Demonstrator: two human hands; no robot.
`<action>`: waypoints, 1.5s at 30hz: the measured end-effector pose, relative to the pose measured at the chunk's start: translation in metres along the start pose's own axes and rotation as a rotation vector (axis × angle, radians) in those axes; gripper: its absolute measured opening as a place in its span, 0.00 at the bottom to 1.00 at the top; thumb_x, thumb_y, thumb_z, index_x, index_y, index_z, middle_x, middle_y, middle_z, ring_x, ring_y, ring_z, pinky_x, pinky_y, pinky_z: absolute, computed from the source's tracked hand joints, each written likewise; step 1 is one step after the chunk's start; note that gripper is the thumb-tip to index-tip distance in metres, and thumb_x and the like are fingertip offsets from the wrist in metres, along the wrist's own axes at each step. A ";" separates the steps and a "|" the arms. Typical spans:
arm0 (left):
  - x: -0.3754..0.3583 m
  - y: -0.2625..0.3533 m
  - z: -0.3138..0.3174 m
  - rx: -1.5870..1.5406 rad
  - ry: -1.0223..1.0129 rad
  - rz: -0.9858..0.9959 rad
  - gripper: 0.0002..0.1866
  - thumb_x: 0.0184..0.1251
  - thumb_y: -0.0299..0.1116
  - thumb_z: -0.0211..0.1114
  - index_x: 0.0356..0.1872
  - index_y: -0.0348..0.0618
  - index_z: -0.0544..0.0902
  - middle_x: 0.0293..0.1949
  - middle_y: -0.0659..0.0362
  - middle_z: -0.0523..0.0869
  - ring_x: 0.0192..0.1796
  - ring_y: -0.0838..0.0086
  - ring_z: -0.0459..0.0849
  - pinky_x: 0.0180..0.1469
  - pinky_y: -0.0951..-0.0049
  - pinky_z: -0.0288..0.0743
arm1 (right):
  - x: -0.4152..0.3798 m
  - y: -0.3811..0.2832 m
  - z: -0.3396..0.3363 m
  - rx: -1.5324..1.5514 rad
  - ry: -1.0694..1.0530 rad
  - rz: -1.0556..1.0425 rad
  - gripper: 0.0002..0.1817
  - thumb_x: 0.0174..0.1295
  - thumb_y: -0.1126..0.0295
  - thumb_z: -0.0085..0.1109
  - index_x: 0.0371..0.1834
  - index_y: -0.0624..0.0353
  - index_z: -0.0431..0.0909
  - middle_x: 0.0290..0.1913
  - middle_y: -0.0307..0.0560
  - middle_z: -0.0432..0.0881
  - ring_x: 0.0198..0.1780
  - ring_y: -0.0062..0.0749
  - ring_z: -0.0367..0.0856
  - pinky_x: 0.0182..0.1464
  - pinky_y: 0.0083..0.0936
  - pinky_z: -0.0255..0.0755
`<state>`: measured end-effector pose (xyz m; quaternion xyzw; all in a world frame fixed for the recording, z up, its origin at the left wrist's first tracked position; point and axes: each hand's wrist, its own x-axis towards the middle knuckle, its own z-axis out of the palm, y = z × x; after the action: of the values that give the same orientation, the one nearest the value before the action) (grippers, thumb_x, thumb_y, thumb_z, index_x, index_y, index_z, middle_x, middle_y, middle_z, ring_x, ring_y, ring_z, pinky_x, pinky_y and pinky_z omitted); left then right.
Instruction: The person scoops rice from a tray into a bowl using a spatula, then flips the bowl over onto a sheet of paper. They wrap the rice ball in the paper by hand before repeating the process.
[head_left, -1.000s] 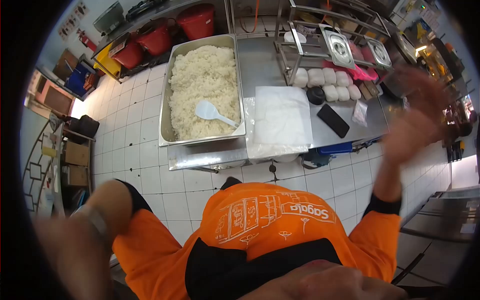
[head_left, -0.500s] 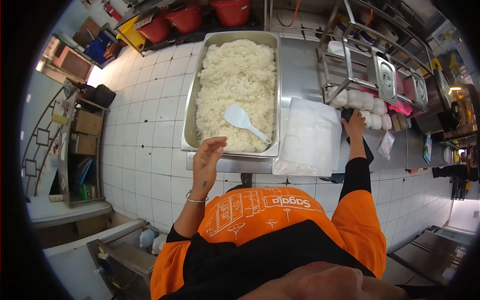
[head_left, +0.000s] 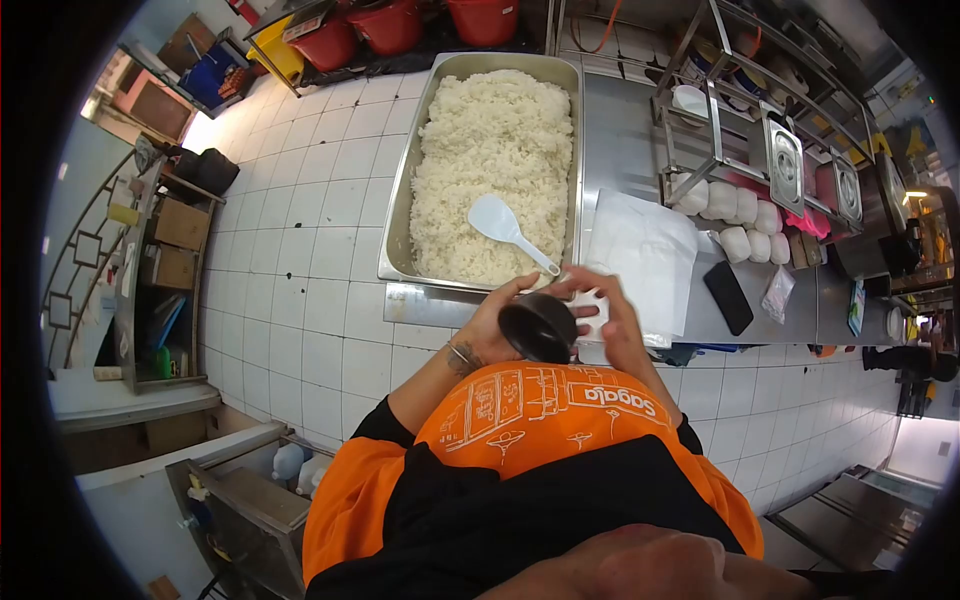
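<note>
Ideally, steady the black bowl [head_left: 532, 328] by the counter's front edge [head_left: 435, 306]: left hand [head_left: 487, 327] grasping it, right hand [head_left: 620, 320] spread-fingered alongside.

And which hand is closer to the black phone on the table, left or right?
The right hand. It is left of the black phone, not touching it; the left hand is farther left, holding the black bowl.

Room to reach down into the rice pan [head_left: 430, 279] at the left end of the tabletop [head_left: 622, 120], around the white paddle [head_left: 494, 218]. Low and easy to cross by the near edge: white sheets [head_left: 640, 260], then phone [head_left: 728, 297]. Blocked farther right by metal rack [head_left: 714, 125] and white bundles [head_left: 740, 205]. Crowded before the near edge by left hand [head_left: 490, 325], right hand [head_left: 622, 325] and black bowl [head_left: 535, 328].
</note>
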<state>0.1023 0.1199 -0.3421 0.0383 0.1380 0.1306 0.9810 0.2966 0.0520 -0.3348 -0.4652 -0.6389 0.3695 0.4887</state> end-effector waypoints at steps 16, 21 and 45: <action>-0.128 0.069 -0.038 0.011 0.300 0.773 0.32 0.71 0.47 0.38 0.70 0.39 0.63 0.67 0.41 0.68 0.69 0.46 0.67 0.66 0.44 0.69 | 0.027 0.123 -0.002 -0.790 0.584 0.162 0.18 0.57 0.64 0.62 0.51 0.57 0.77 0.50 0.48 0.78 0.55 0.45 0.73 0.54 0.42 0.63; -0.142 0.123 -0.058 0.273 0.548 1.091 0.30 0.77 0.56 0.40 0.63 0.41 0.70 0.60 0.52 0.77 0.63 0.59 0.76 0.61 0.50 0.74 | 0.096 0.055 0.048 -1.231 -0.115 0.132 0.11 0.53 0.62 0.66 0.34 0.55 0.81 0.40 0.45 0.74 0.46 0.39 0.72 0.48 0.36 0.63; -0.089 0.165 -0.109 0.921 0.566 1.144 0.32 0.78 0.55 0.39 0.66 0.36 0.61 0.60 0.51 0.70 0.62 0.69 0.71 0.64 0.72 0.66 | 0.200 0.069 0.127 -1.220 -0.690 0.227 0.18 0.69 0.55 0.49 0.33 0.59 0.77 0.22 0.51 0.81 0.26 0.50 0.83 0.31 0.44 0.76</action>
<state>-0.0510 0.2593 -0.4056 0.4713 0.3818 0.5497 0.5744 0.1718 0.2613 -0.3744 -0.5762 -0.7977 0.1207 -0.1309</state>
